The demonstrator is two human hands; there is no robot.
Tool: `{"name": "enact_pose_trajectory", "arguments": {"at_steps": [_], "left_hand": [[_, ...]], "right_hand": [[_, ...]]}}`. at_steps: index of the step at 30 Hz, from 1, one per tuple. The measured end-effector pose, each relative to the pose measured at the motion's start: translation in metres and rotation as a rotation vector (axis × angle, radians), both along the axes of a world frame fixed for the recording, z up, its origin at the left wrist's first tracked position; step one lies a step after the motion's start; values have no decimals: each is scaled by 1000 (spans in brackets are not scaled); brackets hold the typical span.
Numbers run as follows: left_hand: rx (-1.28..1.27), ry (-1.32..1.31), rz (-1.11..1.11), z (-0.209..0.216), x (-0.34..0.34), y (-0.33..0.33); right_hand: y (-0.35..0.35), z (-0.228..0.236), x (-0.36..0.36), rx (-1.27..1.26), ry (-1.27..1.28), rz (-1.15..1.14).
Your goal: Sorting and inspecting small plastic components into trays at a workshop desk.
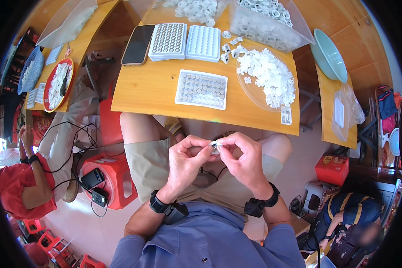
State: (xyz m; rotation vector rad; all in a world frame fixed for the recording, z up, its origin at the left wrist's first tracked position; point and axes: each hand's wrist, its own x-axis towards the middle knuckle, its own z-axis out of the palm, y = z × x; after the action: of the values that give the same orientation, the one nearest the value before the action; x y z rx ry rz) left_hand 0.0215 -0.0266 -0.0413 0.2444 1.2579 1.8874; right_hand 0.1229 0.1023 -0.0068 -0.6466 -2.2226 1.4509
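Over my lap, my left hand (188,156) and my right hand (242,156) meet, their thumbs and forefingers pinching one small white plastic part (215,146) from both sides. Something dark or metallic shows at its middle; the fingertips cover the rest. On the table beyond lies a white tray (179,102) with rows of round silvery discs and some whitish pieces along its near right side. To its right, a heap of small white plastic pieces (268,73) fills a clear round plate (244,85).
A phone (138,44), stacked trays of round metal parts (168,40) and a white dimpled tray (203,42) stand farther back. A clear bin (268,33) holds white rings. A red stool (107,178) carries black devices at left. Another person (35,178) sits there; a green basin (329,56) is right.
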Motion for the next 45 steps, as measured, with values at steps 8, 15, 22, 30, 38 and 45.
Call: {"name": "enact_pose_trajectory", "arguments": {"at_steps": [8, 15, 22, 30, 38, 45], "left_hand": [[-18, -93, -16, 5, -2, 4], [-4, -107, -12, 1, 0, 3], [15, 34, 2, -7, 1, 2], [54, 18, 0, -6, 2, 2], [31, 53, 2, -5, 7, 4], [34, -246, -67, -7, -4, 2]], "right_hand": [[1, 2, -4, 13, 30, -23], [-1, 0, -3, 18, -8, -17], [-4, -5, -3, 178, 66, 14], [-6, 0, -4, 35, -6, -48], [-4, -6, -5, 78, -19, -64], [7, -6, -2, -371, -53, -6]]}}
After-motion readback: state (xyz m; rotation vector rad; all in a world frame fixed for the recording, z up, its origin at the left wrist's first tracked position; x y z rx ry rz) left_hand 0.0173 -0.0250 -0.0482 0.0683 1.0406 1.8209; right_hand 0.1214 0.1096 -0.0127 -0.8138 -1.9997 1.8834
